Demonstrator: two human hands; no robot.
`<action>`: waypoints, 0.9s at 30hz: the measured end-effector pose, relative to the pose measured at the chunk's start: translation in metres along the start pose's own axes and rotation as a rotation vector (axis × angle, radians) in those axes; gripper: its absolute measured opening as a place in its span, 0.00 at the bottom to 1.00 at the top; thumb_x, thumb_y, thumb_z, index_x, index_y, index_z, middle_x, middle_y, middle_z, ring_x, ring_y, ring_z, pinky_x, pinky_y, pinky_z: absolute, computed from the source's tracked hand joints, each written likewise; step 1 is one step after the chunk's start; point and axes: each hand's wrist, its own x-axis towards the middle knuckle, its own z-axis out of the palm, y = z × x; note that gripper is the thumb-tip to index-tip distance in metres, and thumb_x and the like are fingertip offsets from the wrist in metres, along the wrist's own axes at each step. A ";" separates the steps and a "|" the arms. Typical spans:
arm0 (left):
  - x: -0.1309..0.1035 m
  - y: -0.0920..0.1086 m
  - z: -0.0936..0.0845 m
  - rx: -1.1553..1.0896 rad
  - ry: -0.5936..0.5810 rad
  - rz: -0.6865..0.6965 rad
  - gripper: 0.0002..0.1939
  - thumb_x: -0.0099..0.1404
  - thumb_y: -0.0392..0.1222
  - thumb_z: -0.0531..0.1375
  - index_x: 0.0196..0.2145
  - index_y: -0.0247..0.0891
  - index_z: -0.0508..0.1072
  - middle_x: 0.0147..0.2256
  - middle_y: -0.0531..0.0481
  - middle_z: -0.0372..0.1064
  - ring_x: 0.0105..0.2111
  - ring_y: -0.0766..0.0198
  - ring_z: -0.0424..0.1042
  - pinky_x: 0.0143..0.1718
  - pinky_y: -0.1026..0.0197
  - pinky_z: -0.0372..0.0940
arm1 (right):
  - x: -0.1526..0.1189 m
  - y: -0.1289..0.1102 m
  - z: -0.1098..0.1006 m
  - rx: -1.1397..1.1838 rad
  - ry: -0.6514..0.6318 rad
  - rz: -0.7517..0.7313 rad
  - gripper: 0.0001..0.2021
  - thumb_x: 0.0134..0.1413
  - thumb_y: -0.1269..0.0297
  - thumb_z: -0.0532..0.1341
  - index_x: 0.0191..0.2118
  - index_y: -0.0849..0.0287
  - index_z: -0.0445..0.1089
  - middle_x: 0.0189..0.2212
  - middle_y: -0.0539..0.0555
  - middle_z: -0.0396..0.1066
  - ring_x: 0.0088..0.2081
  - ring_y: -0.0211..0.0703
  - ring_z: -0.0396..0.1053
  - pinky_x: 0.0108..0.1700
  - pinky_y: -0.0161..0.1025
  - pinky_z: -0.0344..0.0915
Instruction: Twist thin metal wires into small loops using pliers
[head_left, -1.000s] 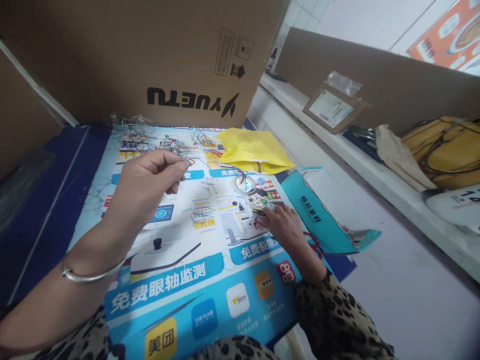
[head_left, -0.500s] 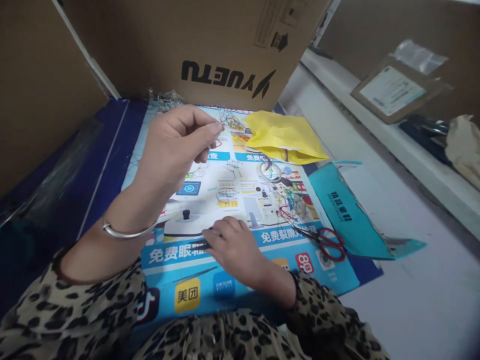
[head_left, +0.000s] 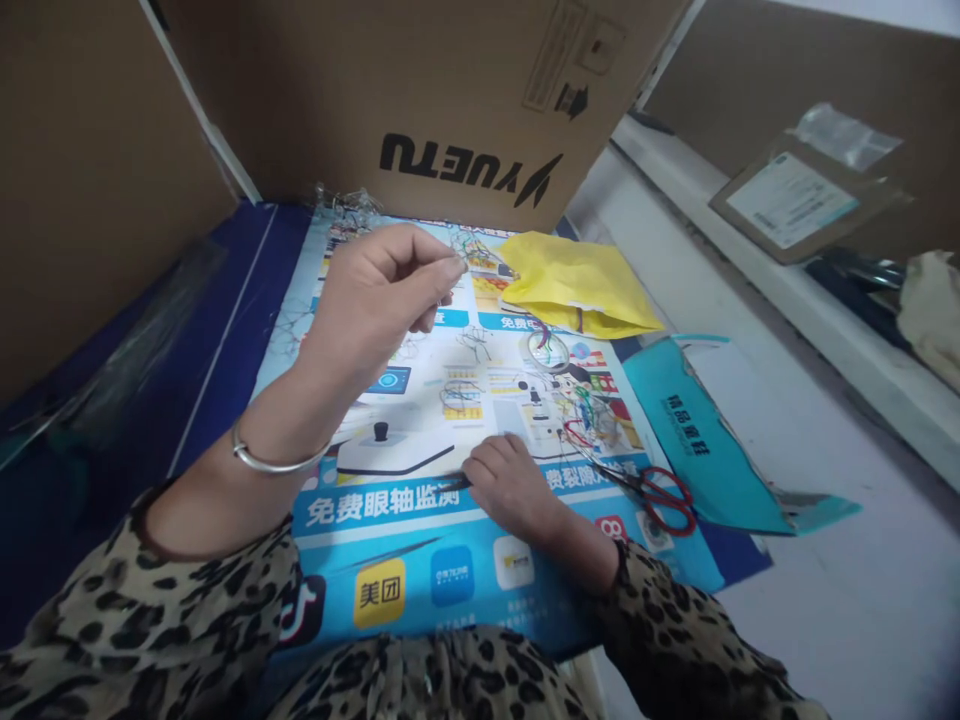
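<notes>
My left hand (head_left: 390, 285) is raised above the printed sheet, its thumb and forefinger pinched together; what they hold is too small to make out. Lower and to the right, my right hand (head_left: 514, 487) is closed on dark tweezers (head_left: 454, 483), whose tips point left over the sheet. Several loose clumps of thin wire or thread (head_left: 461, 395) lie between and beyond the hands. Right of my right hand are red-handled scissors (head_left: 664, 500), with tangled coloured strands (head_left: 592, 415) by their blades.
The printed sheet (head_left: 375, 545) covers the work surface. A yellow pouch (head_left: 577, 280) and a clear ring, perhaps a tape roll (head_left: 549, 350), lie at the far right. Beside them is a torn teal cardboard piece (head_left: 697, 440). A large cardboard box (head_left: 322, 90) stands behind.
My right hand has moved right with the tweezers, uncovering more of the printed sheet. My left hand stays raised and pinched. The whole view has shifted slightly.
</notes>
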 end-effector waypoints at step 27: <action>-0.002 -0.010 0.007 0.042 0.033 -0.070 0.02 0.53 0.34 0.63 0.25 0.35 0.72 0.17 0.56 0.62 0.16 0.73 0.58 0.14 0.70 0.52 | -0.031 0.052 -0.002 0.036 0.247 0.416 0.13 0.52 0.65 0.58 0.45 0.55 0.68 0.46 0.57 0.66 0.50 0.50 0.57 0.51 0.46 0.56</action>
